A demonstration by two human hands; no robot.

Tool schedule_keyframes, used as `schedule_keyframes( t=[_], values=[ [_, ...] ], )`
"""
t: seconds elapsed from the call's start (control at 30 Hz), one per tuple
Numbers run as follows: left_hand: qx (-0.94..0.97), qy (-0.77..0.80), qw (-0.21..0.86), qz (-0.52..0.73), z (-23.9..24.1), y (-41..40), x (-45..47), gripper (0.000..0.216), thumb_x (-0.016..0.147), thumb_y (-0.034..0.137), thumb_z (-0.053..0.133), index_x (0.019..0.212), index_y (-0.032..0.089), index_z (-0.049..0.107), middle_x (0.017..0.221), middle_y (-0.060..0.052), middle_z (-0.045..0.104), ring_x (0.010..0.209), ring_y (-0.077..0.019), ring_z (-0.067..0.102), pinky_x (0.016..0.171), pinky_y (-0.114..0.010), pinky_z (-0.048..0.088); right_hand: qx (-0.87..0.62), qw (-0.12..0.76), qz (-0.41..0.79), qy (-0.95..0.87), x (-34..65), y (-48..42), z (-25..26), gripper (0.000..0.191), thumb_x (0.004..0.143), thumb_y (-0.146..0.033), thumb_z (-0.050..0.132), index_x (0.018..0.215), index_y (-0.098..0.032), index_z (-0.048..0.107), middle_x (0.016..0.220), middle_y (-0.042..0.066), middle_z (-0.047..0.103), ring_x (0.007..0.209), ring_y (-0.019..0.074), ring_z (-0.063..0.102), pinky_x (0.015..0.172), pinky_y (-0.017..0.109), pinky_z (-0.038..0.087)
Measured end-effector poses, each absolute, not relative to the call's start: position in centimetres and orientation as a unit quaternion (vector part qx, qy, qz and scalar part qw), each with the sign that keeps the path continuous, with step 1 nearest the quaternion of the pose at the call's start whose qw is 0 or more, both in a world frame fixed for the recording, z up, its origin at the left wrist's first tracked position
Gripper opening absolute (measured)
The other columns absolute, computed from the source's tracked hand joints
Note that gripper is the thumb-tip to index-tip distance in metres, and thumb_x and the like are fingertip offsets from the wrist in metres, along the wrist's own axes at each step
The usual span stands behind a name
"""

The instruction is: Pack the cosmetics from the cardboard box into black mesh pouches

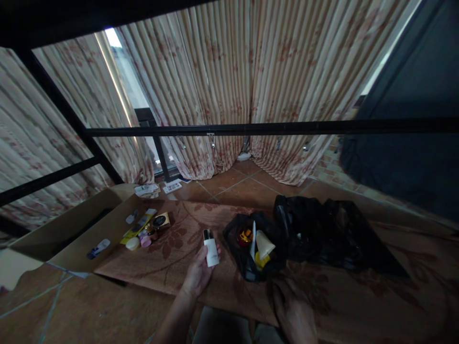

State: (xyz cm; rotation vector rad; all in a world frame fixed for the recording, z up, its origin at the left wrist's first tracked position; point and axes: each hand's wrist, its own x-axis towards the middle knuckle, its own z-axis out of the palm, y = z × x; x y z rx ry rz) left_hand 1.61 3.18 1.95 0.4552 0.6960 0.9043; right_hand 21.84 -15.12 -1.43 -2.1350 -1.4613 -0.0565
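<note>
One white bottle (212,253) is sitting in the left hand (198,274), whose fingers are clamping on it just in from the counter's (193,215) near edge. The right hand (294,308) is hanging over that edge beside an open black bag (247,271) (I cannot tell whether its fingers are gripping anything). Holding is seemingly the step; any next move is probably needing a steady grip.

Left hand (201,271) holds white bottle (212,254); right hand (294,308) just beside open black bag (244,267); box (81,246) at far left.

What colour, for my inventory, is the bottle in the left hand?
White bottle with dark top; head view.
</note>
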Motion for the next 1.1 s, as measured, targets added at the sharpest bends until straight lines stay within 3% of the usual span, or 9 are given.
schedule_keyframes(
  t=[0.23, 0.63, 0.83, 0.97, 1.1],
  values=[
    [0.273, 0.323, 0.801, 0.424, 1.6, 2.4, 1.4, 0.038, 0.068, 0.020, 0.073, 0.104, 0.016, 0.062, 0.104, -0.009, 0.066, 0.102, -0.0216, 0.060, 0.092, -0.034, 0.043, -0.799, 0.268, 0.003, -0.538, 21.8, -15.2, -1.2, 0.028, 0.090, -0.030, 0.037, 0.101, -0.025, 0.062, 0.104, 0.003, 0.063, 0.089, 0.0162, 0.060, 0.082, 0.030, 0.045],
    [0.424, 0.309, 0.760, 0.384, 1.7, 1.8, 1.7, 0.039, 0.063, 0.018, 0.075, 0.099, 0.019, 0.061, 0.094, -0.004, 0.062, 0.085, -0.0148, 0.057, 0.074, -0.026, 0.044, -0.801, 0.277, 0.027, -0.530, 21.8, -15.2, -0.9, 0.032, 0.091, -0.035, 0.035, 0.100, -0.024, 0.063, 0.105, 0.005, 0.063, 0.089, 0.0167, 0.060, 0.083, 0.028, 0.043],
    [0.490, 0.296, 0.739, 0.355, 2.4, 1.5, 1.9, 0.031, 0.062, 0.019, 0.074, 0.090, 0.017, 0.060, 0.076, 0.001, 0.055, 0.065, -0.0100, 0.050, 0.060, -0.023, 0.041, -0.856, 0.191, 0.112, -0.467, 21.8, -14.2, 0.9, 0.034, 0.091, -0.037, 0.031, 0.100, -0.029, 0.063, 0.100, 0.002, 0.065, 0.078, 0.0146, 0.063, 0.066, 0.025, 0.041],
    [0.484, 0.307, 0.733, 0.366, 2.0, 1.6, 1.9, 0.031, 0.060, 0.019, 0.074, 0.088, 0.016, 0.061, 0.071, 0.002, 0.055, 0.065, -0.0100, 0.051, 0.061, -0.022, 0.041, -0.873, 0.126, 0.152, -0.446, 22.0, -13.2, 1.7, 0.034, 0.091, -0.037, 0.031, 0.103, -0.031, 0.063, 0.086, 0.001, 0.069, 0.075, 0.0167, 0.064, 0.061, 0.025, 0.038],
    [0.433, 0.356, 0.733, 0.386, 1.0, 1.8, 1.9, 0.041, 0.060, 0.019, 0.071, 0.099, 0.015, 0.063, 0.081, -0.003, 0.063, 0.073, -0.0141, 0.057, 0.068, -0.025, 0.043, -0.882, 0.094, 0.146, -0.439, 22.5, -12.5, 1.9, 0.035, 0.091, -0.039, 0.033, 0.099, -0.028, 0.065, 0.087, 0.004, 0.069, 0.080, 0.0190, 0.064, 0.062, 0.026, 0.037]
  ],
)
